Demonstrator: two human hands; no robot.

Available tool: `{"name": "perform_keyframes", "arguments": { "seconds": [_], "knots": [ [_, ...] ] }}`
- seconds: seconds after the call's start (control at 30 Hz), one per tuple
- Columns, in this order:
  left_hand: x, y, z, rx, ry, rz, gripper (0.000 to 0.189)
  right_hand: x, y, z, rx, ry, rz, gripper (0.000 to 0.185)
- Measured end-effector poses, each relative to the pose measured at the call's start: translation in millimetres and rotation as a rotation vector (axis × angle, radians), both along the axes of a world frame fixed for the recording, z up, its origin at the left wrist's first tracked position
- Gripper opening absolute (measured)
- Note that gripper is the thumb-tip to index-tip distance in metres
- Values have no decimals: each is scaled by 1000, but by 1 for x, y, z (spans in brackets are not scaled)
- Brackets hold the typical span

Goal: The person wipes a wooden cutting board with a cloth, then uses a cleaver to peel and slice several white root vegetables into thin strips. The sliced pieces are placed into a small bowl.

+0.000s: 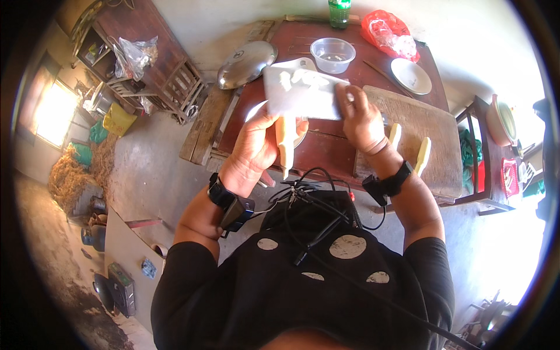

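Observation:
My right hand (361,116) grips the handle end of a metal cleaver (302,98), whose broad blade reaches left above the table. Pale cut pieces (306,78) lie on or cling to the blade. A long, pale peeled vegetable (285,144) is in my left hand (260,140), its narrow end pointing towards me and its far end hidden by the blade. Under and behind that hand, a white dish (301,139) shows in part. Two more pale peeled pieces (422,156) lie on the wooden cutting board (442,131) at the right.
The dark red table (326,155) holds a clear plastic bowl (332,54), a white plate (411,76), a red plastic bag (387,30) and a green bottle (339,14). A metal lid (247,64) rests at its left, by a wooden bench (205,131). Cables hang before my torso.

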State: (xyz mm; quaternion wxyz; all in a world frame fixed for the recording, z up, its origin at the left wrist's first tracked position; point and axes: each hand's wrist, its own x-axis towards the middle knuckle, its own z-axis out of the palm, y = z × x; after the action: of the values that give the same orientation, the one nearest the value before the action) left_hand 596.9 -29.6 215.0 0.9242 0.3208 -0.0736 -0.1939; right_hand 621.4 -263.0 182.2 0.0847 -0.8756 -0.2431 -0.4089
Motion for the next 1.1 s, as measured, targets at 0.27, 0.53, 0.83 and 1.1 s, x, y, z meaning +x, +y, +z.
{"name": "perform_keyframes", "arguments": {
  "seconds": [0.27,0.53,0.83,1.1],
  "knots": [
    [-14,16,-14,401,-282,147,58,-32,35,20,-98,-138,274,55],
    [-16,15,-9,258,-220,108,74,-32,40,18,-83,-146,294,54],
    [-9,14,-14,-33,-138,23,39,-16,42,4,-95,-29,194,45],
    [-4,17,2,149,-53,51,40,-3,18,3,10,34,-16,49]
  ]
}}
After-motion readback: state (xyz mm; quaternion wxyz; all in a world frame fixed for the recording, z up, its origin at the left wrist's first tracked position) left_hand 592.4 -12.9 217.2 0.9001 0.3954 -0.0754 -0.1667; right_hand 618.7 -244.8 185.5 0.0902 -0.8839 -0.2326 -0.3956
